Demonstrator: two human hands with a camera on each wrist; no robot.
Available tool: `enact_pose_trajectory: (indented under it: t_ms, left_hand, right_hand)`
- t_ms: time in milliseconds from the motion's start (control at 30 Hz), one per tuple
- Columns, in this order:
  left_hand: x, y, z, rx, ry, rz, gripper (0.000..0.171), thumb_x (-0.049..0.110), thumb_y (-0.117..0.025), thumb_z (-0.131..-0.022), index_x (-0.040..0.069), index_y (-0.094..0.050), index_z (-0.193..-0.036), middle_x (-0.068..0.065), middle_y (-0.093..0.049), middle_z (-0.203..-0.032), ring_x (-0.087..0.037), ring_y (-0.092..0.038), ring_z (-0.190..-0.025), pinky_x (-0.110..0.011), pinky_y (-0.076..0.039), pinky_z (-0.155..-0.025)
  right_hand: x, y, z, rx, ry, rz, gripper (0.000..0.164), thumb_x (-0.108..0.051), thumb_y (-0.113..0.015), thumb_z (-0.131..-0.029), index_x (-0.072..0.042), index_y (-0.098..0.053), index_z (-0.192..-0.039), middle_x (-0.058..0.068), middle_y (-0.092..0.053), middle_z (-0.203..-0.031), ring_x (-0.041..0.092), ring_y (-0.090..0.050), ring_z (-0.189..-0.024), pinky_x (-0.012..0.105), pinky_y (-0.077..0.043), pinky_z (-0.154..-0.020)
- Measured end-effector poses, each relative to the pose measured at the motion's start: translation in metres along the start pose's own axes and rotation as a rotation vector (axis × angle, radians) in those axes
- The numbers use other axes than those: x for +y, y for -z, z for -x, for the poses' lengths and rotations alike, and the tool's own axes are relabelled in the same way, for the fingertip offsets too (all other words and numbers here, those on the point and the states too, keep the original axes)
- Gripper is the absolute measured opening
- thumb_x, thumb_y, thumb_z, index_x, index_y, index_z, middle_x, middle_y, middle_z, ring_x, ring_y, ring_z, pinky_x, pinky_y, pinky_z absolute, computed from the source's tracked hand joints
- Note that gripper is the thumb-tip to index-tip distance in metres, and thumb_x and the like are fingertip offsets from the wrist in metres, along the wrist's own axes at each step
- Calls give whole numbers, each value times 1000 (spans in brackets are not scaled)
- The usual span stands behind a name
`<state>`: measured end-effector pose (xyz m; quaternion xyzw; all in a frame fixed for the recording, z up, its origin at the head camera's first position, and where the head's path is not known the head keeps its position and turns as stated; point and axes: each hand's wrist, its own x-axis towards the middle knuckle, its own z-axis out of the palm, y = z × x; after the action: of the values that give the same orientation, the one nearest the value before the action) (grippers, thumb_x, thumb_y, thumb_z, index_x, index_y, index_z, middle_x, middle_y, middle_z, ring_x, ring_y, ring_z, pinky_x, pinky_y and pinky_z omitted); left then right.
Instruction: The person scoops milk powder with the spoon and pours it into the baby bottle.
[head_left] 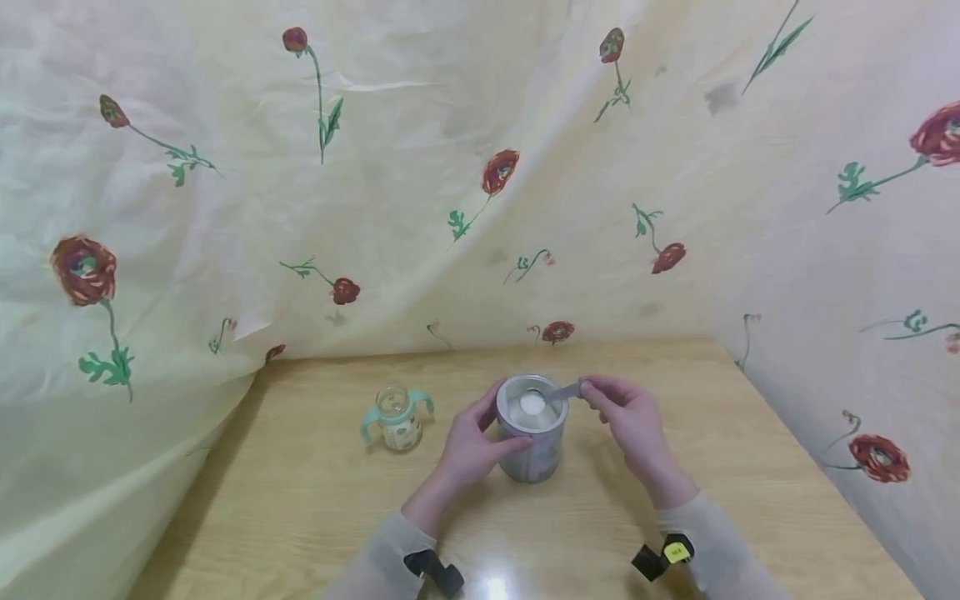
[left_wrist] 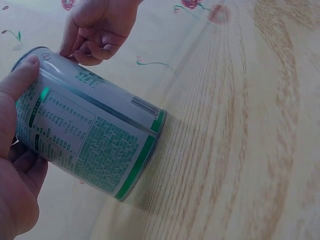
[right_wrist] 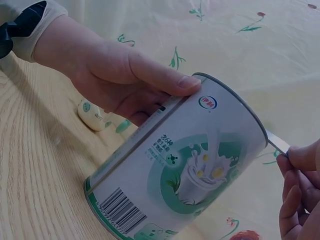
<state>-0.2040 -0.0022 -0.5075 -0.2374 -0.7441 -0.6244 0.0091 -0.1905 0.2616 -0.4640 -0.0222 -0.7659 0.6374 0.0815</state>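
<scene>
A milk powder can [head_left: 536,458] with a white and green printed label stands on the table, its top uncovered. My left hand [head_left: 472,450] grips it from the left, thumb across the near side and fingers round the back. Between thumb and fingers, my right hand [head_left: 630,417] pinches the flat handle of a scoop [head_left: 566,391], which slants over the rim into the can. A round white patch shows inside around the scoop's end. In the right wrist view the handle [right_wrist: 276,141] sticks out past the rim of the can [right_wrist: 175,160].
A clear baby bottle [head_left: 402,433] with mint-green handles and no cap stands to the left of the can on the wooden table [head_left: 315,500]. Behind and at both sides hangs a cream cloth [head_left: 420,183] printed with red flowers.
</scene>
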Motion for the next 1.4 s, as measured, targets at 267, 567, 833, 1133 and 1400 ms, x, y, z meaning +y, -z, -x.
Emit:
enact_pose_trajectory:
  t_ms: [267, 567, 833, 1133, 1400]
  left_hand:
    - [-3, 0, 0, 14, -1, -10, 95, 30, -94, -86, 24, -42, -165, 7, -46, -165, -19, -41, -153, -44, -37, -124]
    - [-2, -2, 5, 9, 35, -5, 97, 29, -94, -85, 22, -41, -166, -3, -40, -170, -21, -39, -154, -43, -36, -125]
    - [-1, -1, 5, 6, 34, 0, 97, 29, -94, -85, 23, -41, -166, -3, -41, -169, -19, -38, -154, -45, -34, -126]
    - [1, 0, 5, 6, 41, 5, 97, 28, -94, -85, 22, -40, -166, -3, -39, -170, -20, -37, -155, -44, -34, -126]
    - [6, 1, 6, -17, 74, -10, 99, 29, -93, -87, 19, -36, -168, -1, -34, -173, -25, -37, -155, -45, -34, -126]
  right_hand:
    - [4, 4, -3, -66, 0, 0, 45, -33, -71, -106, 1, -70, -135, -8, -79, -106, 16, -61, -96, 29, -51, -83]
    - [6, 6, -1, -106, -48, -38, 45, -33, -73, -105, 1, -71, -133, -5, -78, -101, 18, -63, -98, 31, -55, -87]
    - [7, 9, -4, -143, -93, -91, 44, -32, -72, -105, 1, -70, -134, -7, -77, -98, 15, -61, -96, 25, -55, -85]
    - [5, 12, -5, -184, -108, -87, 47, -34, -71, -106, 2, -69, -136, -6, -77, -102, 16, -60, -101, 25, -55, -89]
    - [1, 14, -2, -185, -146, -149, 42, -32, -71, -105, -1, -70, -135, -7, -78, -102, 13, -61, -98, 24, -54, -92]
